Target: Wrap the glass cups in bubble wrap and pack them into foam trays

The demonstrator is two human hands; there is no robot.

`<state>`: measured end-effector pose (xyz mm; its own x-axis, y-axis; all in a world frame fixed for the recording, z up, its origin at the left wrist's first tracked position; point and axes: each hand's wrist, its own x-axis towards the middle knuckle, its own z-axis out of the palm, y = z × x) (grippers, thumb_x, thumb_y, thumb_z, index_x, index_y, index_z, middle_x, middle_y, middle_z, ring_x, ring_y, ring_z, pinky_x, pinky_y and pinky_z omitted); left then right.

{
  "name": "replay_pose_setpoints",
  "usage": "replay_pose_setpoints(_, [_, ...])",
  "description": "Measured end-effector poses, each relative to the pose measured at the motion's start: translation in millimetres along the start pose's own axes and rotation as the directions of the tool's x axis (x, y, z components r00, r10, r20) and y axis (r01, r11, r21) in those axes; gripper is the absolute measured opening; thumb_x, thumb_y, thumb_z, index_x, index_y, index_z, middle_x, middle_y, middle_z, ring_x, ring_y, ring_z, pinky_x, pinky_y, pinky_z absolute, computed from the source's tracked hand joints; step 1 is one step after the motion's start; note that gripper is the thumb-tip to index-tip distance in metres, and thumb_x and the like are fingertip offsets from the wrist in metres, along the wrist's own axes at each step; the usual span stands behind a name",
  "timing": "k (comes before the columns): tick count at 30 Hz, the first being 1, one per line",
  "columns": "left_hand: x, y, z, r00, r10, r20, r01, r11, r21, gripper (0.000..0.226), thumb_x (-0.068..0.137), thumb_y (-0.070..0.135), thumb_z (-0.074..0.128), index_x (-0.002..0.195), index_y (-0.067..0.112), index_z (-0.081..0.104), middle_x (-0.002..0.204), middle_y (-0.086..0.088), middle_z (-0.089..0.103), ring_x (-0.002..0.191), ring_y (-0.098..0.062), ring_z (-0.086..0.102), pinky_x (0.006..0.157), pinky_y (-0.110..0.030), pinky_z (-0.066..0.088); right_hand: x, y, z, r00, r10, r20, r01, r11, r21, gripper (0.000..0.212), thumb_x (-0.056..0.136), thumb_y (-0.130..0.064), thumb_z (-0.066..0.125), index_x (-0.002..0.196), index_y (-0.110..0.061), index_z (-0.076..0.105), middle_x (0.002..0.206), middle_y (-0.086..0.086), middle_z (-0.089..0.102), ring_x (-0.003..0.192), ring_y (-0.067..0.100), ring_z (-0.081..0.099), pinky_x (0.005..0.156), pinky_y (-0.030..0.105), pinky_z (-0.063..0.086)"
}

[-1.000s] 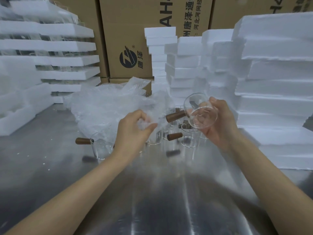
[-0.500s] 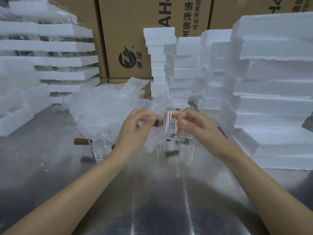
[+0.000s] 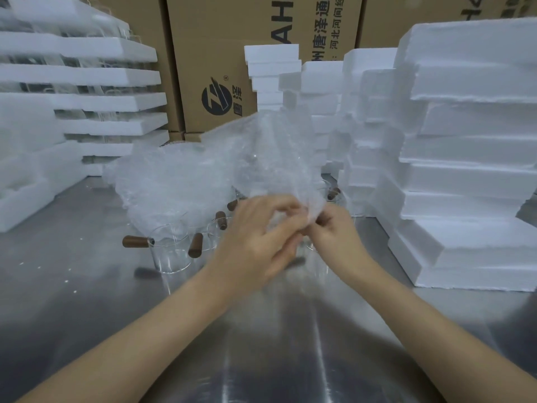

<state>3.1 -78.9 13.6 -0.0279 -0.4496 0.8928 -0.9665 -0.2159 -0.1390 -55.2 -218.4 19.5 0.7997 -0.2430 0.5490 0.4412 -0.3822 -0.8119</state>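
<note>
Glass cups with brown handles stand unwrapped on the metal table, near centre, just in front of a loose heap of bubble wrap; several remain to do. One bubble wrap sheet is raised above both hands at centre, blurred. Whether a cup sits inside it cannot be told; the hands hide that spot. Left hand: fingers curled, pinching the sheet's lower edge. Right hand: fingers curled, gripping the same edge from the right, touching the left hand. Both forearms reach in from the near edge. Judgement: wrapping step in progress, early in the task. Stacked foam trays stand right; further foam stacks far left appear to hold glassware between layers.
</note>
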Motion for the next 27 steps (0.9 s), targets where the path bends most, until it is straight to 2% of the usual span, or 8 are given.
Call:
replay_pose_setpoints(2, [-1,-3,1,0.983,-0.182,-0.028,0.182,0.983,-0.017,0.036,0.083,0.009,0.071,0.118,0.006,0.066,0.117,-0.016,0.055,0.109,-0.021,0.045,0.090,-0.038,0.043,2,0,0,0.993,0.121,-0.002,-0.115,0.953,0.279,0.014,0.091,-0.010,0.058,0.081,-0.010,0.068,0.075,0.002,0.069,0.070,0.020,0.068,0.069,0.034,0.056])
replay_pose_setpoints(3, [-2,-3,0,0.956,-0.293,-0.008,0.291,0.953,-0.079,0.041,0.084,0.015,0.072,0.124,0.008,0.061,0.123,-0.009,0.047,0.114,-0.018,0.041,0.098,-0.033,0.040,3,2,0,0.986,0.165,0.008,-0.156,0.916,0.370,0.018,0.090,-0.019,0.057,0.083,-0.005,0.066,0.077,0.006,0.066,0.071,0.022,0.068,0.072,0.037,0.056])
replay_pose_setpoints(6, [-1,-7,-7,0.852,-0.515,0.092,0.513,0.788,-0.339,0.038,0.091,0.034,0.060,0.127,0.027,0.052,0.120,0.016,0.038,0.115,0.002,0.043,0.099,-0.011,0.033,3,4,1,0.962,0.259,0.085,-0.261,0.785,0.562,0.028,0.085,-0.032,0.053,0.080,-0.006,0.060,0.076,0.008,0.061,0.070,0.020,0.067,0.069,0.027,0.051])
replay_pose_setpoints(13, [3,-10,-10,0.831,-0.556,0.036,0.519,0.748,-0.414,0.016,0.093,0.009,0.059,0.104,0.016,0.069,0.097,0.006,0.058,0.089,-0.002,0.058,0.077,-0.013,0.045,6,9,7,0.926,0.358,0.119,-0.291,0.474,0.831,0.040,0.095,-0.022,0.048,0.064,-0.005,0.068,0.079,0.010,0.067,0.090,0.030,0.070,0.086,0.032,0.054])
replay_pose_setpoints(17, [4,5,-6,0.909,-0.413,-0.047,0.373,0.861,-0.346,0.016,0.092,0.003,0.058,0.101,0.003,0.071,0.103,0.000,0.063,0.097,-0.003,0.059,0.086,-0.014,0.043,2,15,13,0.958,0.238,0.159,-0.280,0.660,0.697,0.019,0.094,-0.017,0.057,0.088,-0.005,0.071,0.094,0.011,0.068,0.098,0.020,0.064,0.097,0.032,0.051])
replay_pose_setpoints(21, [3,18,-2,0.930,-0.367,-0.028,0.333,0.870,-0.362,0.020,0.092,0.001,0.057,0.107,0.007,0.069,0.112,0.006,0.066,0.108,-0.005,0.061,0.095,-0.017,0.043,-10,26,33,0.956,0.225,0.186,-0.283,0.872,0.399,0.018,0.080,-0.014,0.059,0.070,-0.019,0.073,0.071,-0.004,0.066,0.070,0.006,0.060,0.068,0.017,0.051])
replay_pose_setpoints(25, [-7,27,9,0.976,-0.214,0.052,0.216,0.891,-0.399,0.020,0.090,0.000,0.059,0.108,0.002,0.070,0.107,-0.003,0.070,0.105,-0.011,0.062,0.096,-0.024,0.044,-19,29,33,0.899,0.438,0.022,-0.419,0.842,0.341,0.023,0.091,-0.004,0.052,0.077,-0.021,0.058,0.077,-0.007,0.061,0.073,0.007,0.060,0.089,0.032,0.053])
replay_pose_setpoints(27, [-8,29,13,0.972,-0.227,0.054,0.228,0.873,-0.431,0.022,0.090,-0.001,0.060,0.109,0.001,0.069,0.110,-0.004,0.070,0.109,-0.010,0.062,0.098,-0.024,0.044,-19,26,24,0.849,0.526,-0.039,-0.478,0.798,0.366,0.032,0.094,0.007,0.046,0.078,-0.019,0.054,0.076,-0.004,0.058,0.060,0.003,0.061,0.072,0.024,0.056])
